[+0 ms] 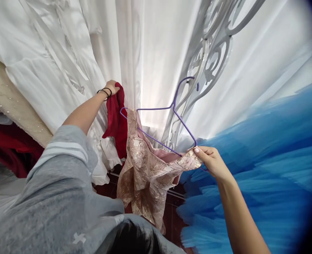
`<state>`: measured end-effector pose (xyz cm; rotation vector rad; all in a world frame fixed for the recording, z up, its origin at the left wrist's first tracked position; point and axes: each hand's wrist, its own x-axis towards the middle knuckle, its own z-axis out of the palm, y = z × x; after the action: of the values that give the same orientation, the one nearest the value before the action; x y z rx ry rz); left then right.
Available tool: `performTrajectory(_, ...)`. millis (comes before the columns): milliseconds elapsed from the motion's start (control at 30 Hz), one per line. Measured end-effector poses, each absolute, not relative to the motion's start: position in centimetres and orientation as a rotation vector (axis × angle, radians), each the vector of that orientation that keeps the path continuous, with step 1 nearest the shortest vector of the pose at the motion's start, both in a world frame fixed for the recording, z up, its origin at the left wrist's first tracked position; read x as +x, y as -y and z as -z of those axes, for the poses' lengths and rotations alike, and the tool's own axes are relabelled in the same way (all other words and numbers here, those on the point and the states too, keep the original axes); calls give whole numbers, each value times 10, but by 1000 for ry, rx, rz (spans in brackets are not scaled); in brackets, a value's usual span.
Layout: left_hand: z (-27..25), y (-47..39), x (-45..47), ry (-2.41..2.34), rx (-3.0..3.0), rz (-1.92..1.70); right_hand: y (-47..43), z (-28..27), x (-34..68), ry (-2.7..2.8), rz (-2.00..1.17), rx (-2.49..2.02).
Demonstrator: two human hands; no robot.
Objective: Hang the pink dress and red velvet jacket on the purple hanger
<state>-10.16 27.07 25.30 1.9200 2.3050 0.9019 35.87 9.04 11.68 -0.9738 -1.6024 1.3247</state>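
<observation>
While the grey sleeve [52, 183] is filling the near left, the right hand [210, 160] is pinching the lower right corner of the purple hanger [171, 120], its fingers closing together on the wire and on the edge of the pink brocade garment [147, 173]. The hanger's long axis is running from upper left down to lower right, its hook pointing up and right toward the white scrolled frame [211, 53]. Farther off, the left hand [112, 87] is gripping red cloth [117, 120], fingers clamping it against the white drapes [150, 46]. Blue tulle [272, 158] is spreading to the right.
</observation>
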Motion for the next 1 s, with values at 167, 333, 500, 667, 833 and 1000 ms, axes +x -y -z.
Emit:
performTrajectory(167, -224, -260, -56, -2092, 2087, -854, -82, -116, 351, 1589, -1255, -993)
performTrajectory(333, -223, -235, -39, -2172, 2331, -853, -73, -114, 353, 1572, -1133, -1071)
performTrajectory(500, -233, -218, -57, -2272, 2324, -920, -74, -112, 353, 1589, -1081, -1078)
performTrajectory(667, -225, -200, -15, -1771, 2485, -1107, -81, -109, 349, 1575, -1134, -1036)
performTrajectory(833, -219, -157, 57, -1435, 2435, -1384, -90, -104, 356, 1555, -1261, -986)
performTrajectory(1000, -220, -145, 49, -1320, 2553, -1211, -101, -103, 366, 1566, -1255, -950)
